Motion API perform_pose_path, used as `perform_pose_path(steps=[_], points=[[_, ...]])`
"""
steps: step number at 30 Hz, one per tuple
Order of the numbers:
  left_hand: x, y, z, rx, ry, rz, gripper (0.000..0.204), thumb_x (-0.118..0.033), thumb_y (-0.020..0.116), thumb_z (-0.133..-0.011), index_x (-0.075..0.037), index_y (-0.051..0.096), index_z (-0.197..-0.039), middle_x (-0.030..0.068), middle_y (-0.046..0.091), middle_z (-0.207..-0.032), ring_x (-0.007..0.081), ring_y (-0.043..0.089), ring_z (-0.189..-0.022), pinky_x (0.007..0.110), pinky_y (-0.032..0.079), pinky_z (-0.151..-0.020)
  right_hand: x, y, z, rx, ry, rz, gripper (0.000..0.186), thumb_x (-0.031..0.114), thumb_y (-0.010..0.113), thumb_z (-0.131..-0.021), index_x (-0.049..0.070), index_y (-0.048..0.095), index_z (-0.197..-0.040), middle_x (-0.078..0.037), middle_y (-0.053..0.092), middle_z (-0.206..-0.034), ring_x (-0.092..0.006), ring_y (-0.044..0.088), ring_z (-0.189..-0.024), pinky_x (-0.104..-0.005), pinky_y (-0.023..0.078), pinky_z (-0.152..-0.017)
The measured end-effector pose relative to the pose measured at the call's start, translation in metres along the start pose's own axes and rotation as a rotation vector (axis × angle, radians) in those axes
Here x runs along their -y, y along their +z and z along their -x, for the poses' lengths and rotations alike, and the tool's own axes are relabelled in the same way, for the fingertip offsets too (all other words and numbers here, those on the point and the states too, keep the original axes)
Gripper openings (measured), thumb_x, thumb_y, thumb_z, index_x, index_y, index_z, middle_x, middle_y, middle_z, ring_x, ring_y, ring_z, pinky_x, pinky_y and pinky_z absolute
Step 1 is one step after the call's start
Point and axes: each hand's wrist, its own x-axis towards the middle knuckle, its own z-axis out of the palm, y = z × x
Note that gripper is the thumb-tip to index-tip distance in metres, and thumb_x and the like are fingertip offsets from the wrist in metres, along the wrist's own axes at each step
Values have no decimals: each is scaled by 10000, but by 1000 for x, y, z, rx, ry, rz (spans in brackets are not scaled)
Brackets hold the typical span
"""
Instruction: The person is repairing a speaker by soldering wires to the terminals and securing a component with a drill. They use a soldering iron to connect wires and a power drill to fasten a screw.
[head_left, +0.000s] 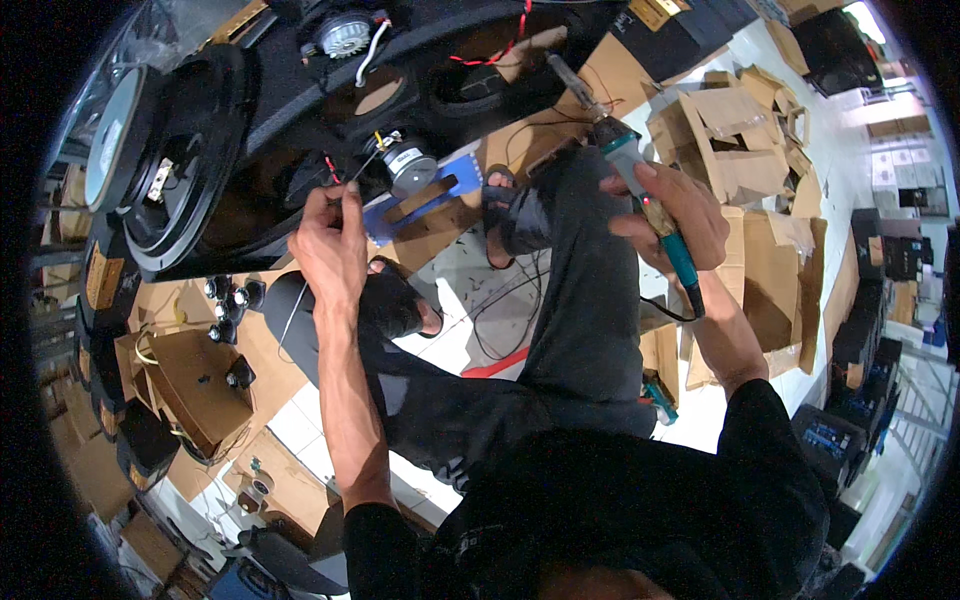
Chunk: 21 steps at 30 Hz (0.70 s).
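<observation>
My right hand (690, 215) is closed around the green and grey handle of a soldering iron (622, 155), whose metal tip points up and left, apart from the speakers. Between thumb and fingers, my left hand (335, 240) pinches a thin silvery solder wire (293, 322); its tail hangs down past my wrist. The wire's front end reaches toward a small round speaker driver (410, 168) with a pale label and a yellow-ended lead at its terminals. Behind it lies a long black speaker cabinet (290, 125) with round openings. A red lead (331, 165) comes out near my left fingers.
A large woofer (185, 165) stands at the left, and another driver (345, 38) sits on top of the cabinet. Below the small driver is a blue piece (465, 172). Cut cardboard boxes (740, 150) lie to the right. A black cable (510, 300) loops between my legs.
</observation>
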Motion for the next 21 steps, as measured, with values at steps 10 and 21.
perform_pose_path(steps=[10, 21], points=[[4, -4, -1, 2, 53, -25, 195, -202, 605, -862, -11, 636, -845, 164, 630, -622, 277, 648, -561, 349, 483, -546, 27, 89, 0, -97, 825, -467, 186, 99, 680, -837, 15, 527, -900, -93, 618, -659, -85, 542, -476, -208, 413, -410], [9, 2, -1, 35, 35, 15, 249, -225, 604, -885, 24, 616, -877, 99, 576, -524, 131, 565, -410, 285, 410, -390, 18, 121, -12, -237, 1137, -874, 177, 121, 633, -867, -16, 588, -969, -70, 606, -669, -57, 496, -461, -201, 374, -379]])
